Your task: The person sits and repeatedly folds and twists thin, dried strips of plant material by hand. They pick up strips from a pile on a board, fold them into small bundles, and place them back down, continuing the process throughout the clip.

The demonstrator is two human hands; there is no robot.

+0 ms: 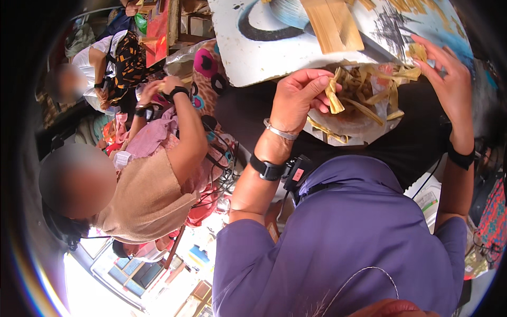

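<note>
My left hand (297, 100) pinches a folded yellow-tan dried leaf strip (334, 94) between thumb and fingertips. At the right, my right hand (448, 74) is raised with its fingertips closed on another folded leaf strip (417, 52). Between and below both hands, a clear plastic bag (377, 133) rests open on my lap, at the near edge of the board. Several loose, curled leaf strips (364, 105) of the same colour fill it. The two held strips are apart from each other.
A white board (248, 66) with blue and black painted marks lies just beyond my hands, bearing flat wooden pieces (332, 26) and more strips. To my left sits a person in a brown top (153, 190), hands raised. Farther off, another person (108, 58) sits near a red surface (153, 31).
</note>
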